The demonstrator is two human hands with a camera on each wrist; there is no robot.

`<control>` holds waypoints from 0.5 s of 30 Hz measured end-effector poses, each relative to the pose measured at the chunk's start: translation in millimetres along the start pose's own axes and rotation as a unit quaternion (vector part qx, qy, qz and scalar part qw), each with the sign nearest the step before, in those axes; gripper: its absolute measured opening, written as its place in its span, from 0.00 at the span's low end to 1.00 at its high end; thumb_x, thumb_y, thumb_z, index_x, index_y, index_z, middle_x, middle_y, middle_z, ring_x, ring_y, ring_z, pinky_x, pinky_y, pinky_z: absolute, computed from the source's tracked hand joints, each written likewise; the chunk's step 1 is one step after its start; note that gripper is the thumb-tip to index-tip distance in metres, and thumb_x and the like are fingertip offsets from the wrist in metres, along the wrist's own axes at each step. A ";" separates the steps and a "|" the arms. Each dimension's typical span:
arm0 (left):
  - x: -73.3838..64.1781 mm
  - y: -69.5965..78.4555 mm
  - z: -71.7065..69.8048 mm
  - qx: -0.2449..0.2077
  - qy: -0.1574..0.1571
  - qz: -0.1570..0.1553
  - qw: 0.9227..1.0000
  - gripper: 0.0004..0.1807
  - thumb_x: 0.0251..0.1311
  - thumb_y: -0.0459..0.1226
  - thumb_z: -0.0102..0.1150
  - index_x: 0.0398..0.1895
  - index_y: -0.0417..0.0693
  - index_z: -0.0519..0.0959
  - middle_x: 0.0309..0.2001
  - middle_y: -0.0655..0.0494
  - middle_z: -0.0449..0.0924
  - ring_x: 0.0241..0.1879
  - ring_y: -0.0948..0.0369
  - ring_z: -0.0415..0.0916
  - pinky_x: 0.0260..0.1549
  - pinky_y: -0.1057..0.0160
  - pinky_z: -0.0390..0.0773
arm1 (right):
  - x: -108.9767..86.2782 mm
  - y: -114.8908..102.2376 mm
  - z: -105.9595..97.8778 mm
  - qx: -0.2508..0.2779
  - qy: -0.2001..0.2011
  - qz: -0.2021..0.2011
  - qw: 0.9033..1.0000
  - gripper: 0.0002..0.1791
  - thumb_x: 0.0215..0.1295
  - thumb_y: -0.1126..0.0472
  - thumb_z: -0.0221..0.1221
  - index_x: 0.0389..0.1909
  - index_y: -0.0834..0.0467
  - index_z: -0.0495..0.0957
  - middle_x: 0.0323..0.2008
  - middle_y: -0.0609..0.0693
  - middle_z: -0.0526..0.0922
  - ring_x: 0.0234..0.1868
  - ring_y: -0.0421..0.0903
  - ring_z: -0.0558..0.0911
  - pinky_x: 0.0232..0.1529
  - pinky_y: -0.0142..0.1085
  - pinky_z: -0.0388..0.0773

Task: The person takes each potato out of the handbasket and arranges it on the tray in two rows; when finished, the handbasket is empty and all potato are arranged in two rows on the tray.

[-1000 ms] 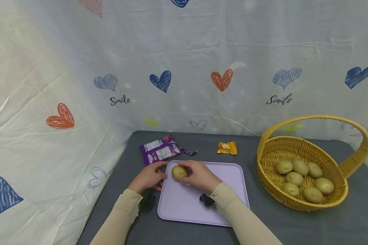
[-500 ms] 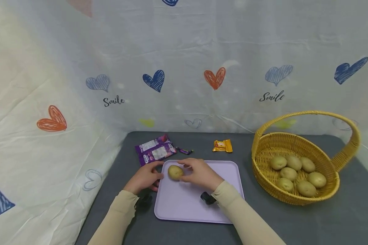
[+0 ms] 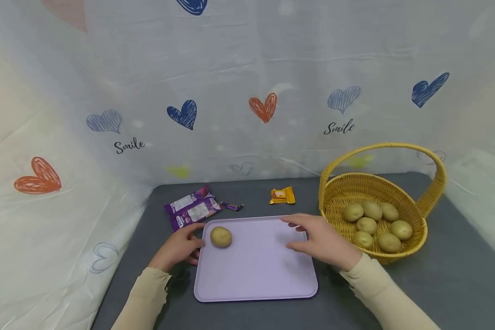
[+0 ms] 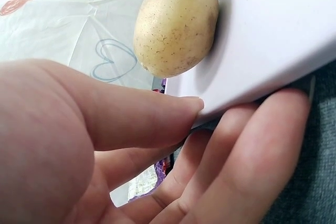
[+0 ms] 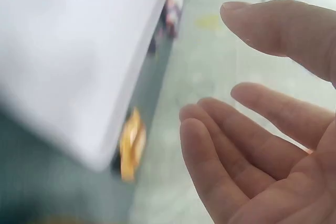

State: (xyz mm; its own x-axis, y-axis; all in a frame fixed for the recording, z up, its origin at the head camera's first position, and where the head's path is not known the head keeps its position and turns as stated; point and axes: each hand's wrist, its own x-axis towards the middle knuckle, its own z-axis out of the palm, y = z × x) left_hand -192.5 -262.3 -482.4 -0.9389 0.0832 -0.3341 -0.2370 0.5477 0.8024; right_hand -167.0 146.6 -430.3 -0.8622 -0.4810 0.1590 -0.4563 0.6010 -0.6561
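Note:
A pale lilac tray (image 3: 255, 275) lies on the dark table with one potato (image 3: 221, 237) near its far left corner. My left hand (image 3: 177, 247) grips the tray's left edge. In the left wrist view the thumb (image 4: 157, 119) lies along the rim and the fingers bend against its outer side, just below the potato (image 4: 176, 24). Over the tray's right edge is my right hand (image 3: 323, 240), thumb and fingers spread apart with nothing between them. Close by on the right stands a yellow wicker basket (image 3: 354, 183) holding several potatoes (image 3: 372, 210).
Behind the tray's left corner lie a purple snack packet (image 3: 193, 208) and a small purple wrapped candy (image 3: 232, 206). An orange packet (image 3: 282, 195) sits farther right, behind the tray. The basket's tall handle (image 3: 381, 145) arches over it. A heart-printed cloth (image 3: 214, 59) hangs behind the table.
My right hand has let go of the potato and moved right across the tray towards the basket. The potato stays on the tray; my left hand keeps its place. The head view has turned right.

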 end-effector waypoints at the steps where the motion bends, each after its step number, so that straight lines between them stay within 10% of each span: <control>1: -0.4 0.4 -0.3 -0.002 -0.001 0.001 1.000 0.31 0.71 0.33 0.66 0.77 0.50 0.73 0.36 0.45 0.81 0.27 0.55 0.82 0.27 0.53 0.92 | -6.8 2.2 -11.4 -0.006 0.003 0.003 1.000 0.32 0.66 0.57 0.75 0.70 0.55 0.81 0.63 0.52 0.87 0.59 0.53 0.89 0.59 0.49 0.89; 15: -0.4 1.3 1.9 0.017 0.000 0.003 1.000 0.32 0.71 0.34 0.66 0.77 0.48 0.72 0.37 0.45 0.81 0.28 0.54 0.82 0.27 0.53 0.92 | -44.5 65.4 -119.0 -0.054 0.005 0.129 0.990 0.31 0.68 0.54 0.73 0.70 0.58 0.80 0.64 0.61 0.86 0.56 0.58 0.90 0.54 0.51 0.91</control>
State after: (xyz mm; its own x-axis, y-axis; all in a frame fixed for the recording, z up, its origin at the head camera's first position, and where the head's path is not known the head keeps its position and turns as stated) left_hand -191.9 -260.0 -482.1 -0.9399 0.0867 -0.3302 -0.2234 0.5749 0.7871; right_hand -184.7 283.3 -392.5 -0.9550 -0.2965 0.0029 -0.2404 0.7686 -0.5929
